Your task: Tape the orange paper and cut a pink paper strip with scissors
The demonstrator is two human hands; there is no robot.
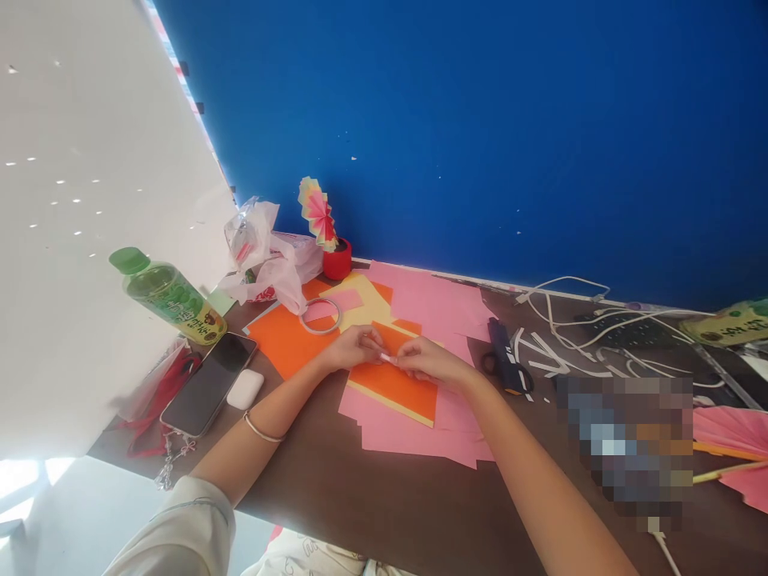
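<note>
L hand + R hand: fingertips pinched on sm. pink strip | above orange ppr | pink sheets under

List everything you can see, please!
panel: one, blue, back
wall: one, white, left
table: one, brown, below
bottles: seemingly two, green, far left, far right
phone: one, dark, left
case: one, white, by phone
unclear item: one, red, by phone
plastic bags: count unclear, whitish, back left
pot: one, red, back
paper fan: one, pink-yellow, above pot
papers: several, pink, orange, yellow, middle
ring: one, grey, on papers
scissors-like tool: one, dark, right of papers
strips: several, white, beside tool
cables: several, white, back right
blurred patch: one, multicoloured, front right
folded paper: count unclear, pink, far right
scrap: one, pink, above papers
bracelet: one, pale, left arm
left grip, right grip: two, bare, on scrap
</note>
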